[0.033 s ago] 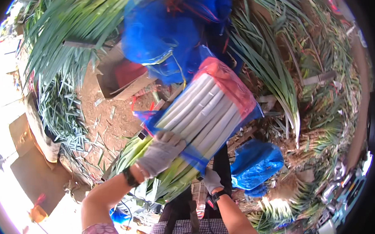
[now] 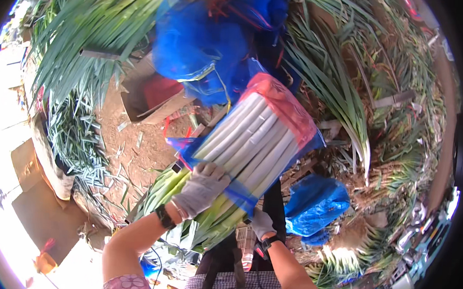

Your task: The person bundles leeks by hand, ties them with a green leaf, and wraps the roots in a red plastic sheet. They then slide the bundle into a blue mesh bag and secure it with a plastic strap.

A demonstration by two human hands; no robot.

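A thick bundle of leeks (image 2: 245, 132) lies tilted before me, white stalks toward the far right, green leaves toward me. A clear plastic bag (image 2: 288, 108) with a red printed end and blue edges covers the white part. My left hand (image 2: 203, 187), in a pale work glove, presses on the bundle, its fingers curled at the bag's near-left edge. At the bag's near-right corner is my right hand (image 2: 262, 223), also gloved, closed at the blue edge; some of its fingers are hidden beneath.
Blue sacks (image 2: 200, 48) stand beyond the bundle, beside an open cardboard box (image 2: 155, 106). Loose leeks (image 2: 344, 98) lie at the right, and more are heaped at the far left (image 2: 99, 25). A crumpled blue plastic bag (image 2: 317, 204) rests right of my right hand.
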